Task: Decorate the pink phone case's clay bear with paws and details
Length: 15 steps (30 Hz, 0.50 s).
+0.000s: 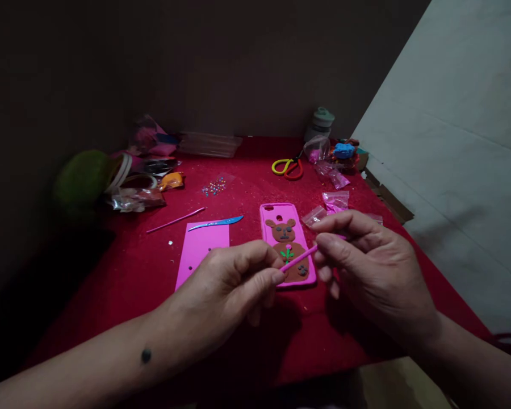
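A thin pink stick [298, 259] is held up slantwise between both hands; its exact kind is not clear. My left hand [234, 278] pinches the lower end between thumb and forefinger. Higher up, my right hand [361, 255] grips the other end with thumb and fingertips. Behind and below the stick lies a pink phone case [296, 213] on the table. It bears a brown clay bear [283, 231] with dark eyes, a green sprig [287, 253] with a pink dot, and dark dots low on its body. My hands partly hide the case's lower edges.
A pink sheet [206, 244] lies left of the case with a blue modelling knife [216, 222] on it. Around are another pink tool [175, 220], rhinestones [215, 186], scissors [288, 167], pink clay bags [335, 201], a bottle [320, 123] and tape rolls [121, 172] on red cloth [247, 193].
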Each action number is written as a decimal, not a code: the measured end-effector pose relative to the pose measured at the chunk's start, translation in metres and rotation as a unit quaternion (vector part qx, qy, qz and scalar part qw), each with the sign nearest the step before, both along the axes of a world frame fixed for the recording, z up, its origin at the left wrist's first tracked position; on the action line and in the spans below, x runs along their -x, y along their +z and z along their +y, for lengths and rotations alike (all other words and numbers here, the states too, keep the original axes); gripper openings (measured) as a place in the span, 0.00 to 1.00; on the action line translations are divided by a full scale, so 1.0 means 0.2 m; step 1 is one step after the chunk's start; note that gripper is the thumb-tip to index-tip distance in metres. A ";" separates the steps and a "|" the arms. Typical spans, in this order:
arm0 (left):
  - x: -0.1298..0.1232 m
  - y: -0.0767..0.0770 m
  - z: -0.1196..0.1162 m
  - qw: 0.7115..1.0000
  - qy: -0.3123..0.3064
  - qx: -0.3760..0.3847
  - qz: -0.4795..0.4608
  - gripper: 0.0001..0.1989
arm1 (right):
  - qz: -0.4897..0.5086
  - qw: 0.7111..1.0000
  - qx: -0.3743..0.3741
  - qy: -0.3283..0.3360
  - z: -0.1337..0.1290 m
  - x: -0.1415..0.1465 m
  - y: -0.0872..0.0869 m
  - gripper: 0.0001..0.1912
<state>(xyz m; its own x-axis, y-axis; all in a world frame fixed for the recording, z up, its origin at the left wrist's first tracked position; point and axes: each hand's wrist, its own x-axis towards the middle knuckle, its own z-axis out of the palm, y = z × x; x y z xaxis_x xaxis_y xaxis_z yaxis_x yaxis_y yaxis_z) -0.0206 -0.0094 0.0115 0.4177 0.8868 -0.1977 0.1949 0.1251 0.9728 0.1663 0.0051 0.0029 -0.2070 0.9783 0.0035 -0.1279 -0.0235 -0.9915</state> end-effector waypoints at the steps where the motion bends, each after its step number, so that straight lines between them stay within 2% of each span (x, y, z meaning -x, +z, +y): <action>1: -0.01 0.00 0.00 1.000 -0.001 -0.006 0.006 0.09 | 0.018 1.000 0.008 0.017 0.00 0.00 0.00 0.07; 5: -0.02 -0.02 -0.02 0.998 0.011 -0.056 0.006 0.10 | 0.060 0.990 0.055 0.116 -0.01 0.00 0.00 0.05; 7: -0.01 -0.03 -0.03 0.985 0.015 -0.156 0.068 0.12 | 0.051 0.991 0.048 0.114 0.00 -0.01 0.01 0.07; 8: 0.00 -0.03 -0.05 0.965 0.009 -0.239 0.112 0.13 | 0.041 0.994 0.032 0.097 0.00 -0.02 0.02 0.07; 9: 0.01 -0.03 -0.06 0.929 -0.009 -0.334 0.158 0.14 | 0.030 0.996 0.016 0.077 0.01 -0.02 0.03 0.07; 10: 0.01 -0.04 -0.09 0.883 -0.042 -0.426 0.192 0.14 | 0.012 0.998 0.005 0.066 0.02 -0.03 0.03 0.07; 11: 0.01 -0.06 -0.11 0.836 -0.103 -0.493 0.221 0.12 | -0.011 0.998 0.002 0.066 0.03 -0.04 0.04 0.06; 13: -0.03 -0.10 -0.16 0.764 -0.217 -0.551 0.255 0.08 | -0.082 0.992 0.002 0.094 0.04 -0.05 0.03 0.05; 14: -0.06 -0.14 -0.19 0.746 -0.250 -0.562 0.253 0.05 | -0.127 0.986 -0.016 0.106 0.04 -0.06 0.02 0.05; 15: -0.08 -0.18 -0.21 0.745 -0.269 -0.551 0.262 0.03 | -0.176 0.977 -0.051 0.109 0.04 -0.06 0.00 0.04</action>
